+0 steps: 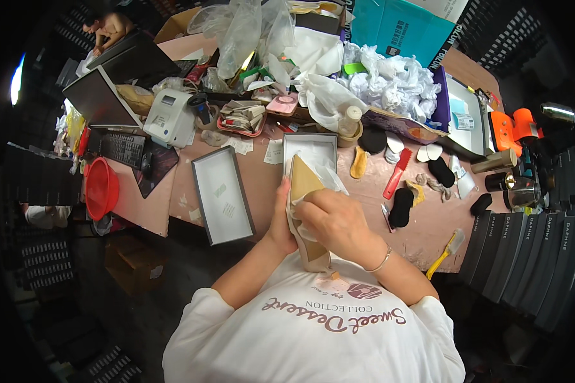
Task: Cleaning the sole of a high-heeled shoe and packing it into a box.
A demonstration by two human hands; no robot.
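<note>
Left hand [280,220] wrapped around a pointed tan shoe [305,214], held above the pink counter [262,185] edge, right hand [335,220] curled, pressing white cloth [329,180] on its smooth upper, open rectangular box [310,150] just beyond, grey lid [222,195] alongside.

A shoe finishing and packing workshop: a worn pink tabletop [262,185] crowded with trade clutter. Open shoe boxes [222,193], crumpled white tissue paper [390,83] and plastic bags sit among black polishing pads [400,207], insoles [431,152], a red brush [397,173] and a yellow brush [446,253]. A label printer [169,117], keyboard [122,148] and stacked dark shoe boxes [530,255] line the edges.
</note>
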